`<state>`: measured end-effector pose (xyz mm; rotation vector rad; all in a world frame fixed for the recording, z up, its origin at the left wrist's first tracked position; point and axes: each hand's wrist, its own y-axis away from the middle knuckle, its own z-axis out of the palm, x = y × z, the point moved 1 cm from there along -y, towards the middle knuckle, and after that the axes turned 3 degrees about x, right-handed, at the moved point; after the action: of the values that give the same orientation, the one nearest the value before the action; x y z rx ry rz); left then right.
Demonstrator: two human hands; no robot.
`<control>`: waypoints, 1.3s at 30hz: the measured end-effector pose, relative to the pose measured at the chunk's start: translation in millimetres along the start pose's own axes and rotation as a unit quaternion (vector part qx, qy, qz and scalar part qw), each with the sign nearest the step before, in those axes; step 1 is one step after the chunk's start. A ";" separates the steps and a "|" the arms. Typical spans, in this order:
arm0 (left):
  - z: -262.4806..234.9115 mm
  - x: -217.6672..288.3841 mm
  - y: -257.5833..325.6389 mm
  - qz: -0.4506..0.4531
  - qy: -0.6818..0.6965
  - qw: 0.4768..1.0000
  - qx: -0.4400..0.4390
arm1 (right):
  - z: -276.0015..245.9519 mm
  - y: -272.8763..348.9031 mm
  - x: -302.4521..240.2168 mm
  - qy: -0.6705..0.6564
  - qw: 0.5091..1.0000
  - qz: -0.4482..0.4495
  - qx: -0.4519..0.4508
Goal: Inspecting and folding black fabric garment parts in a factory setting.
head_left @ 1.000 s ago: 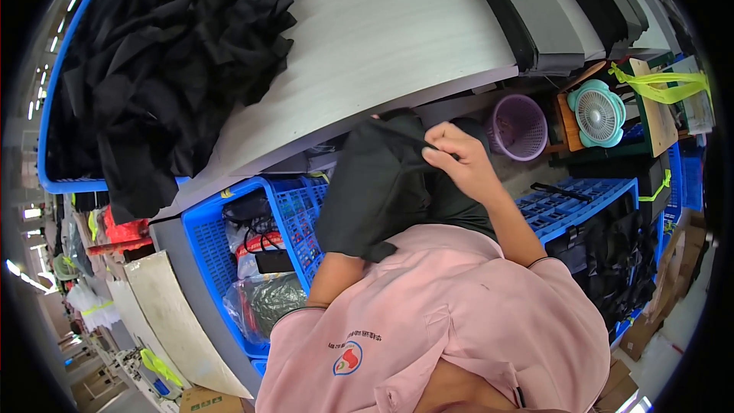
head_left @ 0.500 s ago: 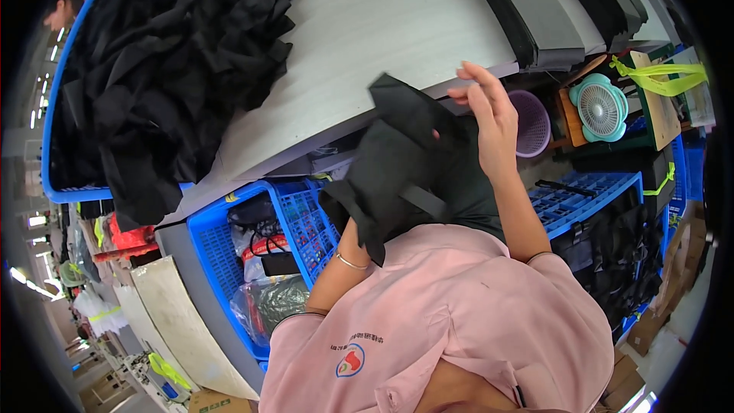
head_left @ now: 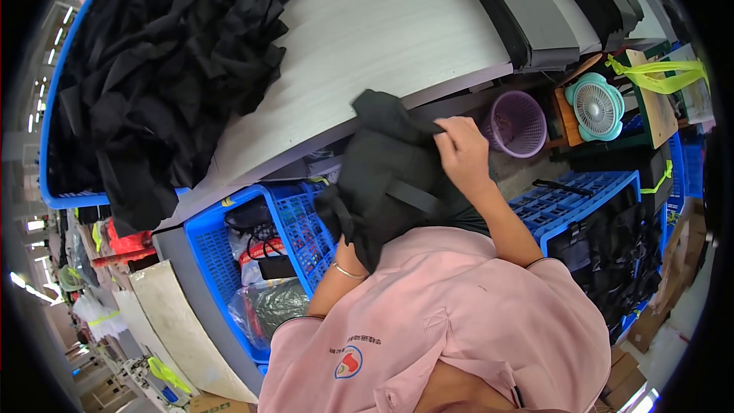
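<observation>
A worker in a pink shirt (head_left: 489,298) is holding a black fabric piece (head_left: 375,160) over the lap, its top end reaching up across the near edge of the counter (head_left: 367,38). The fingers of the right hand (head_left: 465,154) are closing on the piece's upper right edge, apparently pinching it. The left hand is hiding in the cloth, only its forearm (head_left: 330,284) showing, and whether those fingers are gripping cannot be told.

The handling is seemingly standing midway: the piece is hanging bunched, not yet lying flat or set down. A large heap of black cloth (head_left: 168,69) is filling a blue crate (head_left: 73,201) on the left, while two neat stacks, one nearer (head_left: 527,15) and one farther (head_left: 600,0), are sitting on the counter's right; whether they are finished pieces is not showing.

The held piece is looking matte and pliable, folding softly, with a flat strap (head_left: 413,196) running across its front. The heap is crumpling into loose, angular folds; the stacks are keeping crisp, oblong shapes with smooth gray tops and dark, layered sides. The counter is showing a pale, faintly streaked surface.
</observation>
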<state>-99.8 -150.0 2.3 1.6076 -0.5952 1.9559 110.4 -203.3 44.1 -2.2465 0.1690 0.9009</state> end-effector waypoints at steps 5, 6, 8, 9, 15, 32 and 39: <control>-15.8 4.8 2.1 0.014 -0.040 0.999 0.015 | -8.4 6.1 0.9 -0.167 0.939 0.292 -0.068; -14.7 5.3 0.7 0.020 -0.051 0.998 0.012 | -7.7 5.1 -2.1 -0.178 0.946 0.257 -0.089; -9.0 5.6 -3.0 0.032 -0.075 0.997 0.000 | -6.4 2.2 -8.8 -0.095 0.983 0.156 -0.003; -4.7 5.2 -5.5 0.035 -0.083 0.996 -0.005 | -4.8 0.0 -10.6 -0.058 0.989 0.136 0.001; -19.0 -0.8 -6.8 0.072 -0.210 0.975 -0.021 | -17.1 -12.7 -10.1 -0.154 0.972 -0.006 -0.180; -31.6 39.9 -64.7 -0.039 0.131 0.964 0.227 | 1.4 -129.9 56.3 -0.059 0.988 0.045 0.132; -55.1 95.3 -168.8 0.170 -0.083 0.935 0.302 | 46.0 -93.5 50.4 -0.382 0.875 0.299 -0.005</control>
<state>-45.2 25.4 85.4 2.1723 -0.3646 2.4357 155.9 -96.9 40.4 -1.6798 0.4993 2.0442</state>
